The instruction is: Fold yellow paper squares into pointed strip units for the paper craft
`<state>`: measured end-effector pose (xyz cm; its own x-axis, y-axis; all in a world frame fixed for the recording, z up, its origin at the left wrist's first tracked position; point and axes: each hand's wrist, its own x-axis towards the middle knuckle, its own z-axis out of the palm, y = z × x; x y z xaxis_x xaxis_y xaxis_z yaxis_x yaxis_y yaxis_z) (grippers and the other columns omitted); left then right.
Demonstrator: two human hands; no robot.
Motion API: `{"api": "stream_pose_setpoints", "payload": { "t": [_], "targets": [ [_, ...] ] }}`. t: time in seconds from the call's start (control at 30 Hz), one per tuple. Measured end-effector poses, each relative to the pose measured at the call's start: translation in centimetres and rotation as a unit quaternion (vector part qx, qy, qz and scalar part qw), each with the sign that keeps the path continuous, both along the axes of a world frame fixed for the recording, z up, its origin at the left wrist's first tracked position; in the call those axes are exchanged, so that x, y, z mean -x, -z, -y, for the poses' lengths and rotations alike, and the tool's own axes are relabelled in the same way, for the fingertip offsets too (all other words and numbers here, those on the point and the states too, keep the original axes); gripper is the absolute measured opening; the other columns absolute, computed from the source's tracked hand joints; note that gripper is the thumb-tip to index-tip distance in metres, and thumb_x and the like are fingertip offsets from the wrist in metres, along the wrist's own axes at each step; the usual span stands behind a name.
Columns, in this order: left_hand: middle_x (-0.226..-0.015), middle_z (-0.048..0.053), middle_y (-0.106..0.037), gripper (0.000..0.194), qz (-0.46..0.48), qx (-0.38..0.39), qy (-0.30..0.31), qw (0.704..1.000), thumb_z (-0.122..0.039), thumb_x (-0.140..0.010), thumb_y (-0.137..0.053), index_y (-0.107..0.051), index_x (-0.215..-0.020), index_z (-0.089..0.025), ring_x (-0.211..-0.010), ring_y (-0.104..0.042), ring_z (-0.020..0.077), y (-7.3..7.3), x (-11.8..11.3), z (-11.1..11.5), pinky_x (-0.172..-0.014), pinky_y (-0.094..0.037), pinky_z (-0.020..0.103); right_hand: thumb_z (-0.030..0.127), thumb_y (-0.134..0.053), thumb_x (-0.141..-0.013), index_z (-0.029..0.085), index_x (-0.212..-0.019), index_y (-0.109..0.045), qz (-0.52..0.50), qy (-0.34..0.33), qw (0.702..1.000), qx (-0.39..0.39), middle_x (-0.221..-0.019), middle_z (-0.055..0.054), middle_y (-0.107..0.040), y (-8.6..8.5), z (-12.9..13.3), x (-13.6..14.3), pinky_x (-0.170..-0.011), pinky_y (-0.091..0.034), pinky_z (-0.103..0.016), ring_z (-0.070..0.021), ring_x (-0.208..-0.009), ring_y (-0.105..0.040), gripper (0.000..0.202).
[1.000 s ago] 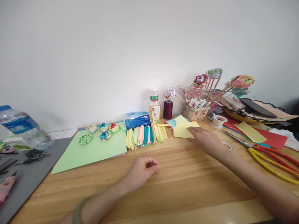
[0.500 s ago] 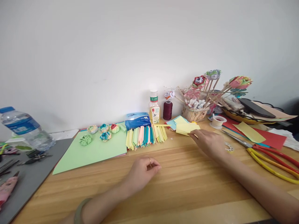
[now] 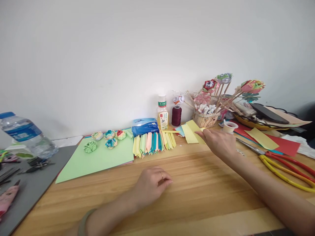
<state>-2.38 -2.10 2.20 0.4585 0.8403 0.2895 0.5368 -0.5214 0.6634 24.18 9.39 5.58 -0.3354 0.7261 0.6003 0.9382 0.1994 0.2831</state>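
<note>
My right hand (image 3: pixel 219 142) reaches to the back right and pinches a yellow sheet of paper (image 3: pixel 192 131), tilted above a small pile of paper pieces. A bit of light blue paper (image 3: pixel 180 131) shows at the pile's left side. My left hand (image 3: pixel 154 183) rests over the wooden table near the middle, its fingers curled and the thumb against them, with nothing visible in them. A row of folded paper strips (image 3: pixel 149 144) in yellow, green, pink and teal lies beyond the left hand, in front of a blue tissue pack (image 3: pixel 144 127).
Folded paper flowers (image 3: pixel 111 143) sit on green paper (image 3: pixel 98 164) at left. A bottle (image 3: pixel 162 114), a maroon thread spool (image 3: pixel 176 116) and a flower basket (image 3: pixel 206 119) stand along the wall. Large scissors (image 3: pixel 275 157) and a tape roll (image 3: pixel 229 127) lie at right; a water bottle (image 3: pixel 27 134) leans far left.
My right hand has raised the yellow sheet, which now stands more upright over the pile. My left hand has shifted slightly right, its fingers still curled.
</note>
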Motion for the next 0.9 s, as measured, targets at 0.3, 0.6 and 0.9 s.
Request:
{"api": "stream_pose_setpoints", "payload": {
  "t": [0.3,0.6,0.9],
  "targets": [
    [-0.119,0.017,-0.055,0.033,-0.107,-0.301,-0.022,0.947,-0.026,-0.091,-0.047,-0.052,-0.120,-0.012,-0.112,-0.050,0.0274,0.0,-0.2,0.2,-0.091,-0.045,0.044,0.012,-0.031,-0.094,0.014,-0.088,-0.061,0.042,-0.361,0.920,0.145,-0.085,-0.009,-0.066,1.8,7.0,4.5,-0.062,-0.041,-0.029,-0.0185,-0.073,-0.057,0.031],
    [-0.076,0.004,-0.064,0.022,-0.146,-0.167,0.014,0.975,-0.016,-0.089,-0.047,-0.067,-0.078,-0.017,-0.072,-0.057,0.0165,1.1,-0.6,1.5,-0.063,-0.046,0.027,0.015,-0.039,-0.093,0.018,-0.086,-0.064,-0.136,-0.397,0.861,0.287,-0.083,-0.005,-0.063,3.2,10.8,4.3,-0.064,-0.045,-0.027,-0.0159,-0.075,-0.056,0.026],
    [-0.075,0.003,-0.067,0.019,-0.064,0.009,-0.022,0.998,-0.022,-0.086,-0.055,-0.072,-0.076,-0.020,-0.071,-0.058,0.0175,-0.1,-2.0,3.6,-0.066,-0.043,0.029,0.024,-0.043,-0.092,0.023,-0.082,-0.065,-0.227,-0.310,0.845,0.372,-0.085,-0.005,-0.062,3.4,12.0,0.9,-0.067,-0.046,-0.028,-0.0167,-0.079,-0.058,0.024]
  ]
}}
